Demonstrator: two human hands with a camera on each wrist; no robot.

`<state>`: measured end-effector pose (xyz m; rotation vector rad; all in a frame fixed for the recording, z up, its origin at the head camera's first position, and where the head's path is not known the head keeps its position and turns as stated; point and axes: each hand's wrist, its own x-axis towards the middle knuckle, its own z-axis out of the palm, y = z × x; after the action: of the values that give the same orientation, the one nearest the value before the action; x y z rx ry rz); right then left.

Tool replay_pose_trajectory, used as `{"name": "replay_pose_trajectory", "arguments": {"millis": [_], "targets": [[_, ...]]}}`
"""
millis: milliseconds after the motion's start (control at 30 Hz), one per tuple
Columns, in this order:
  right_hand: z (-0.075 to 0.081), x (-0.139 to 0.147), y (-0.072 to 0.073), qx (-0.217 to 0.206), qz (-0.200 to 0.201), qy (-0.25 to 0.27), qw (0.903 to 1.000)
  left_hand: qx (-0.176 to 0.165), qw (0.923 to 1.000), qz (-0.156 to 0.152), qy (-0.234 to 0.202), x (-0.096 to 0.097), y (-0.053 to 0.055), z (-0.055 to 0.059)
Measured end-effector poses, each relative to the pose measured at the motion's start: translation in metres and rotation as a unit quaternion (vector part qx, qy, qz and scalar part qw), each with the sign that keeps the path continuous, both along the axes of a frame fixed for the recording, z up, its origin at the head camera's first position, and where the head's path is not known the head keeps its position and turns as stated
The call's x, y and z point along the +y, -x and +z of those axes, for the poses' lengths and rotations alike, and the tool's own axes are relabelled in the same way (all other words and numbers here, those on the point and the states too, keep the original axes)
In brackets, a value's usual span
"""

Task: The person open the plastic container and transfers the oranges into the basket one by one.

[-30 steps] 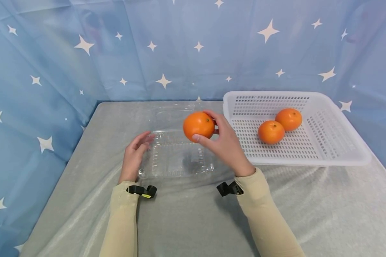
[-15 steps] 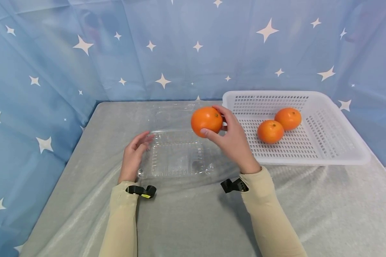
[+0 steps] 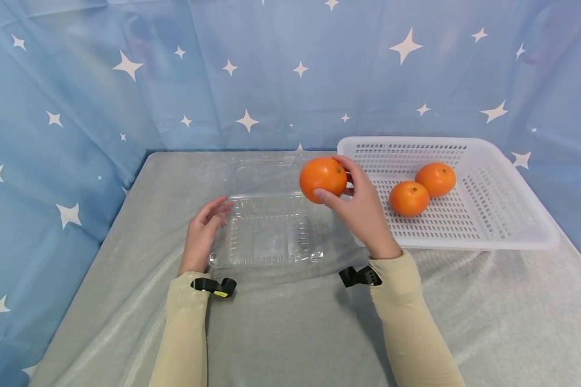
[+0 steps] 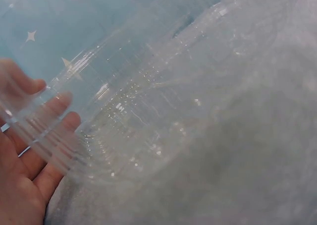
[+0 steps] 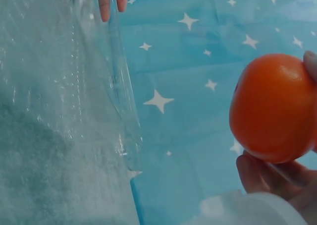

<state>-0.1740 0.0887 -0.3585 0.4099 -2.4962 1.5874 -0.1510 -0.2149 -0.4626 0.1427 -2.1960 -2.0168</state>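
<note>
In the head view, my right hand holds an orange up between thumb and fingers. It hangs above the right side of a clear plastic clamshell box, near the basket. The right wrist view shows the same orange with fingertips at its underside and far side. My left hand rests at the box's left edge, fingers extended and relaxed. Through the clear wall in the left wrist view, the fingers of my left hand show behind the plastic. The box's lid lies folded back, away from me.
A white perforated basket stands at the right with two oranges inside, one orange touching another orange. Grey cloth covers the table. A blue star-patterned curtain closes off the back and left.
My right hand has carried the orange to the right and slightly away from me, from over the box toward the basket's left edge. The left hand and box stay put.
</note>
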Motion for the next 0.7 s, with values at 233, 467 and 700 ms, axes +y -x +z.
{"name": "replay_pose_trajectory", "arguments": {"millis": [233,467,700], "targets": [[0.002,0.008,0.002,0.004,-0.008,0.001,1.0000,-0.006,1.0000,0.001,0.001,0.000,0.000,0.000],[0.005,0.014,0.002,-0.010,-0.008,-0.001,0.9999,-0.009,1.0000,0.003,-0.002,0.000,0.000,0.000],[0.024,0.019,-0.007,-0.030,-0.011,0.015,0.9994,-0.016,0.9997,-0.008,-0.019,0.001,-0.003,0.010]]}}
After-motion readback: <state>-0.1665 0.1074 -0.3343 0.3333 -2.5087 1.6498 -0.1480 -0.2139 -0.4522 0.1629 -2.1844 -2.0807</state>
